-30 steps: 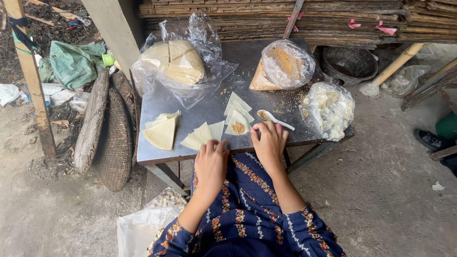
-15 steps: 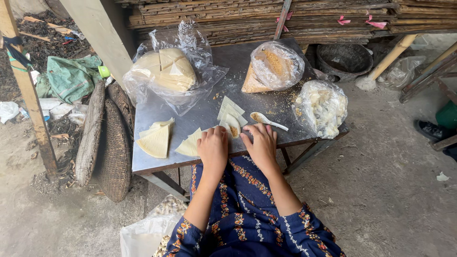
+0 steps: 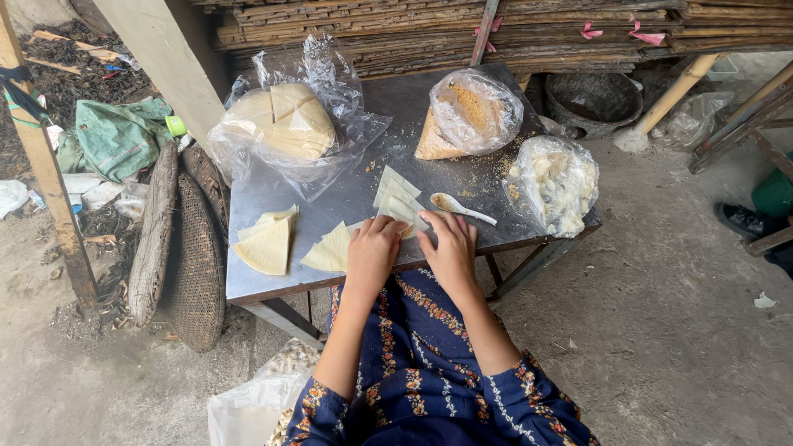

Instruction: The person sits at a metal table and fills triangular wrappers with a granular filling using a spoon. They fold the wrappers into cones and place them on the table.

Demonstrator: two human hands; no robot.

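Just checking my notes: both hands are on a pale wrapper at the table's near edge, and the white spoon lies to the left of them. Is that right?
Not quite. In the head view the spoon lies to the right of the hands, not the left. The rest stands: the left hand and right hand are both on a pale wrapper at the near edge of the table.

You have three clear plastic bags (image 3: 297,124) (image 3: 475,111) (image 3: 553,183), one white plastic spoon (image 3: 461,208), two fanned piles of pale triangular wrappers (image 3: 266,244) (image 3: 330,250) on one grey metal table (image 3: 347,194), and two hands (image 3: 372,252) (image 3: 450,252)
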